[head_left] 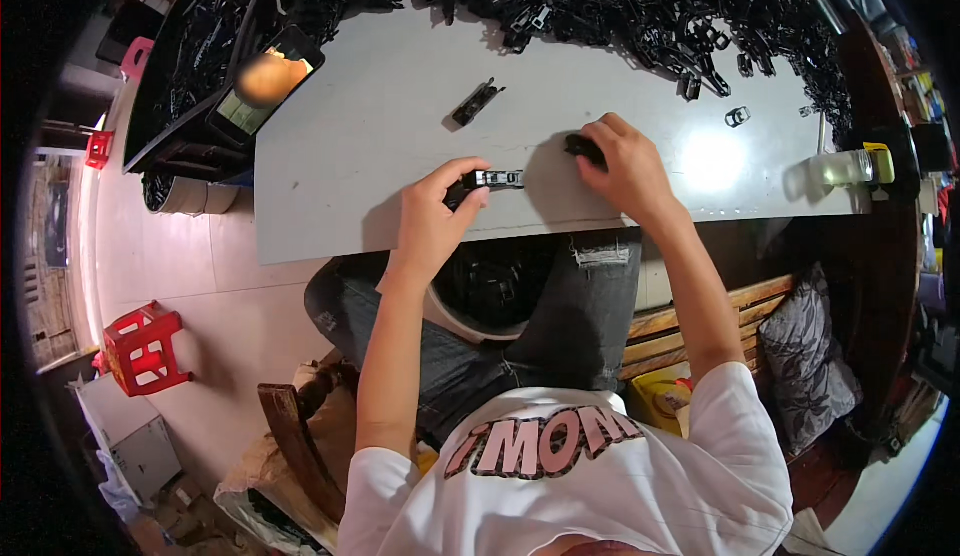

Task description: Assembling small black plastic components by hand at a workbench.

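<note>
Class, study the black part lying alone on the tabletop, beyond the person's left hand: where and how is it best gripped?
The black part is probably best pinched mid-length across its two long sides, from above: it is narrow, lies slantwise, and sits apart from the pile.

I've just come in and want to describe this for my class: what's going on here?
A person seated at a pale table has both hands busy. The left hand grips a small black clip-like part, and the right hand holds a dark piece just apart from it. A single loose black part lies beyond the hands, and a big heap of black parts covers the far edge.
</note>
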{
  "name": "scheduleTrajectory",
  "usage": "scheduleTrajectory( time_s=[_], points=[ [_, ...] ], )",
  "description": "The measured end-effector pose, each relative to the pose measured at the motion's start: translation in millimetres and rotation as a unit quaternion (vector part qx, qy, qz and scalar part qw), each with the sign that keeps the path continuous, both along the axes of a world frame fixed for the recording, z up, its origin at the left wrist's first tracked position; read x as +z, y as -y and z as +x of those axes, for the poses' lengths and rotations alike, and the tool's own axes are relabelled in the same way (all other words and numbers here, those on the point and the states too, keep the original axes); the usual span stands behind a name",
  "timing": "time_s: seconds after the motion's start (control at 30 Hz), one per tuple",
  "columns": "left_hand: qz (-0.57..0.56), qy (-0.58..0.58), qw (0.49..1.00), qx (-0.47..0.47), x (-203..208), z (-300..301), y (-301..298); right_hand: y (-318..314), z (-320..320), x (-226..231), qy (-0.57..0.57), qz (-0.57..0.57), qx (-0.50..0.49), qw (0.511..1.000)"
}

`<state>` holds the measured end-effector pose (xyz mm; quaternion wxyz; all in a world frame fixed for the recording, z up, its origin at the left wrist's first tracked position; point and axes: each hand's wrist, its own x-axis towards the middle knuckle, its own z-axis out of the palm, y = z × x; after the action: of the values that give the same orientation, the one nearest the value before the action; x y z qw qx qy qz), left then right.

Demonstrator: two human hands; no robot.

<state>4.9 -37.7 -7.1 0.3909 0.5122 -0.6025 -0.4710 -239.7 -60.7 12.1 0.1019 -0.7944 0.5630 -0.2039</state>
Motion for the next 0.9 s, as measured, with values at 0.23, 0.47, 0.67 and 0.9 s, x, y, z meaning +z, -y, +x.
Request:
scheduleTrajectory(
  time_s=[0.23,0.47,0.67,0.9],
  points=[
    [-0.051,0.042,0.998,0.004,-1.6,-0.7,-1.5,-10.1,52.5,11.1,0.105,0.031,0.134,0.985],
    [-0.082,0.051,0.995,-0.004,0.2,3.1,-3.6,-16.0,66.4,15.3,0.063,-0.036,0.154,0.985],
    [0.014,0.018,1.0,-0.012,5.4,-0.1,1.9,-12.6,53.0,14.1,0.112,0.042,0.137,0.983],
    [0.02,-0.013,0.999,0.034,7.8,-2.7,2.4,-17.6,75.7,9.0,0.022,-0.06,0.142,0.988]
  ],
)
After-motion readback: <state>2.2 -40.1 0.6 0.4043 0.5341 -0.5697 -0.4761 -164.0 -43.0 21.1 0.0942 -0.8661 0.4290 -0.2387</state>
